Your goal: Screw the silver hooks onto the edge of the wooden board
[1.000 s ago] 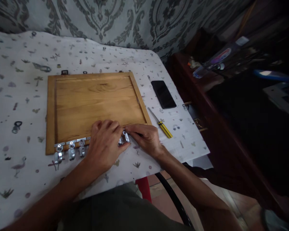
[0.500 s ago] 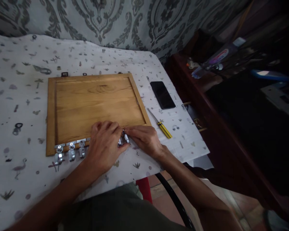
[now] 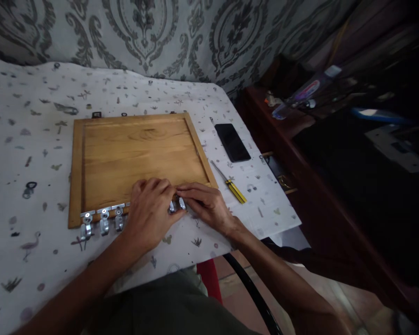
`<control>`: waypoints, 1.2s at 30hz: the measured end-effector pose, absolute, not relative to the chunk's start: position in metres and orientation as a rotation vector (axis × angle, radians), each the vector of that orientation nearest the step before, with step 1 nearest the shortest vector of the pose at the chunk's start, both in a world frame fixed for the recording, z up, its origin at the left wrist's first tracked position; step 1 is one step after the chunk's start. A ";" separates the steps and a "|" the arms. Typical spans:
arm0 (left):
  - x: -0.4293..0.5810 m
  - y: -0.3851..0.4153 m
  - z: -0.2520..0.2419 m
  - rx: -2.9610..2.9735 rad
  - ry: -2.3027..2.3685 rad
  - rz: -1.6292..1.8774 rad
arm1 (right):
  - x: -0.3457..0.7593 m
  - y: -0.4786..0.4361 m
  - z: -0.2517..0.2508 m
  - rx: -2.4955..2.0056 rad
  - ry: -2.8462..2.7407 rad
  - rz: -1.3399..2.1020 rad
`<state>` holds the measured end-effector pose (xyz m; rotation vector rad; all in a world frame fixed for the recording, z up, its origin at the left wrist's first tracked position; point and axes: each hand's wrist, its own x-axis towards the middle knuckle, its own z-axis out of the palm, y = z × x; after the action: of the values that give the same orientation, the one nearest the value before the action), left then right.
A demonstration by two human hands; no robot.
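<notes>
A wooden framed panel (image 3: 139, 153) lies flat on the table, its near edge lined with several silver metal hinges (image 3: 104, 221). My left hand (image 3: 150, 209) is curled over that edge, covering part of the row, with its thumb against the underside of a hinge (image 3: 181, 203) toward the right. Beside it, my right hand (image 3: 209, 204) pinches at the top of the same hinge, on the panel's edge. Whatever is between the right fingertips is too small and hidden to make out. A screwdriver (image 3: 235, 190) with a yellow and black handle lies right of the panel.
A black phone (image 3: 232, 142) rests beyond the screwdriver on the patterned tablecloth (image 3: 28, 186). To the right stands dark red furniture (image 3: 282, 128) with a clear bottle (image 3: 305, 93) on it. A patterned curtain (image 3: 181, 37) hangs behind the table.
The view has shifted slightly. My right fingers have closed in further over the hinge by the panel's edge; my left hand keeps its place on the row.
</notes>
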<state>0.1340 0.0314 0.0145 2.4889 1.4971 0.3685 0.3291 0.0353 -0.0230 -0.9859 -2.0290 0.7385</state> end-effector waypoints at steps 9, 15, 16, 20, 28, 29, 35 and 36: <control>0.134 0.032 0.015 2.447 1.495 0.370 | 0.329 0.034 -0.030 -1.118 -1.865 0.868; 0.133 0.032 0.014 2.475 1.486 0.346 | 0.328 0.033 -0.030 -1.182 -1.769 0.854; 0.133 0.032 0.014 2.481 1.485 0.347 | 0.329 0.032 -0.027 -1.172 -1.789 0.794; 0.134 0.032 0.016 2.490 1.483 0.364 | 0.350 0.030 -0.012 -1.266 -1.820 0.385; 0.133 0.032 0.015 2.458 1.475 0.362 | 0.420 0.017 -0.030 -1.870 -1.830 -0.090; 0.133 0.031 0.015 2.459 1.472 0.358 | 0.423 0.014 -0.034 -1.902 -1.848 -0.062; 0.133 0.031 0.014 2.445 1.473 0.326 | 0.429 0.004 -0.029 -1.936 -1.509 0.136; 0.133 0.031 0.014 2.445 1.476 0.327 | 0.427 0.002 -0.024 -1.875 -1.413 0.185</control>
<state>0.1329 0.0311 0.0138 2.4446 1.4759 0.3266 0.4273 0.0016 -0.0242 -1.8745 -1.4126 0.1852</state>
